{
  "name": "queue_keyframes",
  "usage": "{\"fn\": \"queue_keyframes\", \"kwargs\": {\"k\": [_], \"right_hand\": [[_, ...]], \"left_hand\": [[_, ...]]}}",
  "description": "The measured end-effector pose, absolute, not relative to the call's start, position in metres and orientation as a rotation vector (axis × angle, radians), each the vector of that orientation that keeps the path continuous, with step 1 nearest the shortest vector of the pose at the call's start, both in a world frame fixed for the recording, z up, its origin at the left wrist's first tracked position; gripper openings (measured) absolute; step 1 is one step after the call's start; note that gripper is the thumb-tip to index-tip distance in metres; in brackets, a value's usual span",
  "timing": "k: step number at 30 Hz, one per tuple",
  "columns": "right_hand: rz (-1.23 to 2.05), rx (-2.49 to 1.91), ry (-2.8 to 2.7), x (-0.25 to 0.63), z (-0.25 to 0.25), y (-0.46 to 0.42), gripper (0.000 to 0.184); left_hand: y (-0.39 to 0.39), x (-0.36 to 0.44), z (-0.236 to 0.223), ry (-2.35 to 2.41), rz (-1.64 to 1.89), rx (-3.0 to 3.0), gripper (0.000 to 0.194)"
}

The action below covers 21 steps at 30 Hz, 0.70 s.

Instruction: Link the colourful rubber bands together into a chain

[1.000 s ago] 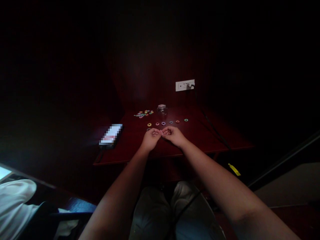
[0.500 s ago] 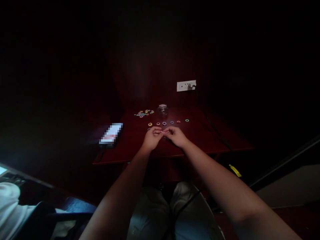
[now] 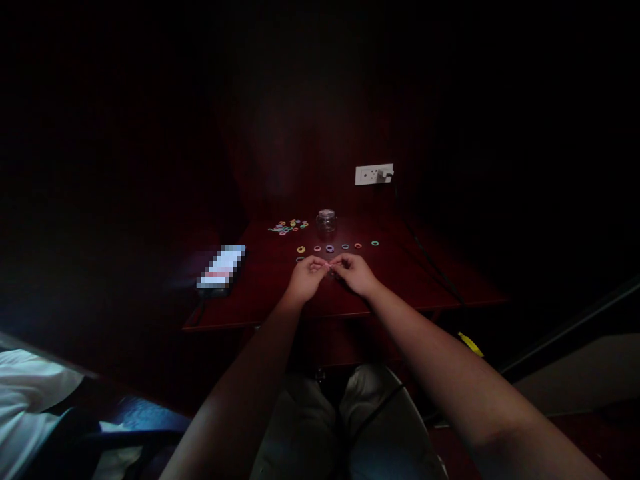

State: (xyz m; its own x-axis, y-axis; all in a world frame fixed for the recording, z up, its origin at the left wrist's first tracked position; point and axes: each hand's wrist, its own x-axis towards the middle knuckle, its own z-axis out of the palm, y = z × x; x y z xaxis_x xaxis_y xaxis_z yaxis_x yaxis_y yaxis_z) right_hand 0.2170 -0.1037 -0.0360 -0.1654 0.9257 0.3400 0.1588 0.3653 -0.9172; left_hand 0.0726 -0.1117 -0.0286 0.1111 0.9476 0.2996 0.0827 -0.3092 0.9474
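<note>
Fingertips of my left hand and my right hand meet over the front part of the table, both pinching a small pink hair tie. Most of the hair tie is hidden by the fingers. Just beyond the hands runs a row of small rings of the same kind: a yellow hair tie, a pink one, a purple hair tie, a blue one, an orange hair tie and a green hair tie. A dark-toned hair tie lies beside my left fingers.
A loose pile of coloured hair ties lies at the back left, next to a clear lidded jar. A phone rests at the table's left edge. From the wall socket a black cable runs down the right side.
The pink hair tie looked stretched between my fingers half a second ago and now appears bunched up. Both hands stay nearly in place, and the view has shifted slightly.
</note>
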Motion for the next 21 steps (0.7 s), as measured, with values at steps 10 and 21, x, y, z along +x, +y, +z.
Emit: {"fn": "queue_keyframes", "kwargs": {"k": [10, 21], "right_hand": [[0.842, -1.014, -1.574, 0.2156, -0.0367, -0.1015, 0.021], [0.825, -1.015, -1.567, 0.2141, -0.0371, -0.0996, 0.017]], "left_hand": [[-0.1099, 0.0704, -0.0303, 1.019, 1.316, 1.563, 0.011], [-0.1102, 0.0705, -0.0299, 1.05, 1.307, 1.557, 0.009]]}}
